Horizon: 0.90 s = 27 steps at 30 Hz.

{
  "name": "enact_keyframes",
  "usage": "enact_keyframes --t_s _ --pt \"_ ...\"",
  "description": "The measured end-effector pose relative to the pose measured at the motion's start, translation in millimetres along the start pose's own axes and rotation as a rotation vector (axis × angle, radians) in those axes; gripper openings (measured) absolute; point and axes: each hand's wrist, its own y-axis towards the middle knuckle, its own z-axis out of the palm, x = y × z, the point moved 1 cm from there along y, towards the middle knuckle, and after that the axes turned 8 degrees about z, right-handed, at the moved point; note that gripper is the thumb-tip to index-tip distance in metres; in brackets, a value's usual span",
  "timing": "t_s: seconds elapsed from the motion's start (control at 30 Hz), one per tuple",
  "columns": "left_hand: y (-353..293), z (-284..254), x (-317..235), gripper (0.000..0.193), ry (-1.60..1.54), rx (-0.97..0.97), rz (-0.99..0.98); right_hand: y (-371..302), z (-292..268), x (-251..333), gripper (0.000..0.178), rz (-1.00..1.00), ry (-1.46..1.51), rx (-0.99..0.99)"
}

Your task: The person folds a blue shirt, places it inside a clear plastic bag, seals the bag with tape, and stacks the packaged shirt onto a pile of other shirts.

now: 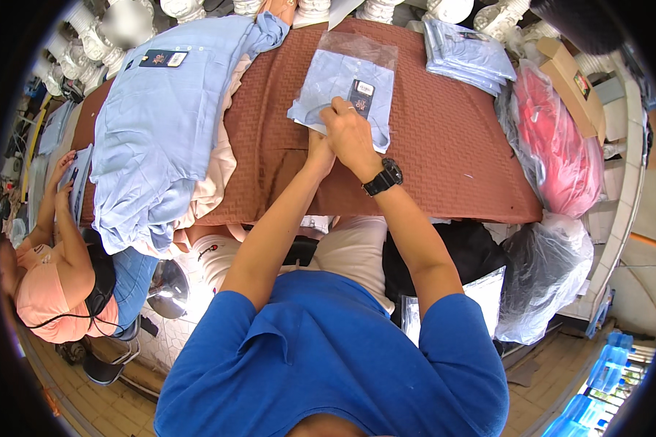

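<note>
A folded light-blue shirt (pixel 326 76) with a dark tag (pixel 361 99) lies partly inside a clear plastic bag (pixel 368 49) on the table. My right hand (pixel 350 135), with a ring and a black watch above it, is closed at the bag's near edge, its fingertips pinching there. Just below and beside it, my left hand (pixel 318 151) grips the same near edge from underneath, its fingers partly hidden. Left of the bag, a pile of unfolded light-blue shirts (pixel 160 116) with a similar tag is spread over the table side.
Brown textured cloth (pixel 444 146) covers the table. Folded bagged shirts (pixel 466 54) are stacked at the far right, near a bag of red cloth (pixel 557 146) and a cardboard box (pixel 572 84). At left, a seated co-worker (pixel 65 277) handles another shirt. White balusters (pixel 379 10) line the back.
</note>
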Motion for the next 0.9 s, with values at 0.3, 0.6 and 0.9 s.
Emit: enact_keyframes --t_s 0.3,0.6,0.9 --pt "19 -17 27 0.03 -0.028 0.14 0.01 -12 -12 25 0.011 -0.098 -0.021 -0.046" --pt "24 -25 28 0.027 -0.17 0.067 0.134 -26 -54 35 0.031 -0.011 0.107 -0.048" --pt "11 9 -10 0.037 -0.197 -0.076 0.057 -51 -33 -19 0.031 0.039 -0.082 -0.084"
